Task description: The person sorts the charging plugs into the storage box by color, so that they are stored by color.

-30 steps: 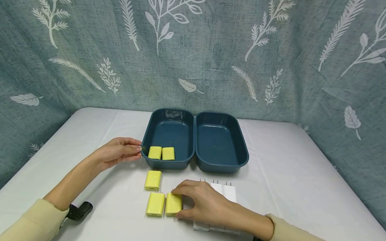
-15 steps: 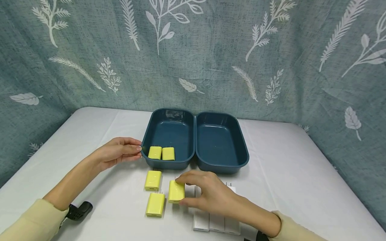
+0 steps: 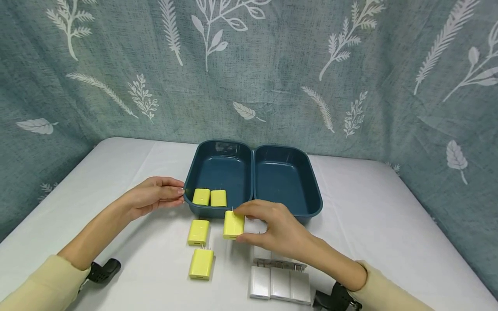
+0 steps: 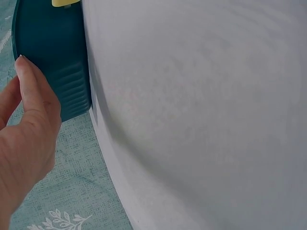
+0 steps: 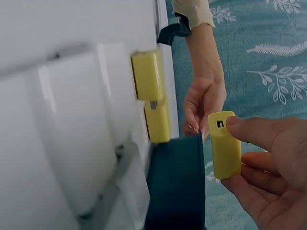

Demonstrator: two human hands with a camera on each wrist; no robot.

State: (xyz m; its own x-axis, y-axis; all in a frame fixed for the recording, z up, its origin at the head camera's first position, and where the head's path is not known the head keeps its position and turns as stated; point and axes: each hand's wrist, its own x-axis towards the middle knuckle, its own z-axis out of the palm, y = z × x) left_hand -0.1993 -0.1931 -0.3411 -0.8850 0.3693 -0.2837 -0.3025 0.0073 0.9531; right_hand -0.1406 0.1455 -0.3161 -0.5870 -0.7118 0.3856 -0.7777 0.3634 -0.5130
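My right hand (image 3: 278, 229) pinches a yellow USB wall charger (image 3: 234, 225) between thumb and fingers, lifted just in front of the left blue bin (image 3: 218, 212). In the right wrist view, that charger (image 5: 225, 153) shows its USB port under the thumb. My left hand (image 3: 155, 198), its fingers fairly straight, touches the left bin's outer side near its front corner. The left wrist view has the thumb of this hand (image 4: 36, 105) at the bin's rim (image 4: 16, 33). Two yellow chargers (image 3: 201, 197) stand inside that bin. Two more yellow chargers (image 3: 198, 232) lie on the table before it.
A second blue bin (image 3: 288, 185) adjoins the left one on its right. Several white chargers (image 3: 280, 284) lie in rows under and in front of my right forearm, prongs pointing away. The white table (image 3: 362, 207) backs onto a leaf-patterned curtain (image 3: 280, 86).
My right hand has lifted the yellow charger off the table and carried it forward towards the left bin, uncovering more white chargers. My left hand stays at the bin's side.
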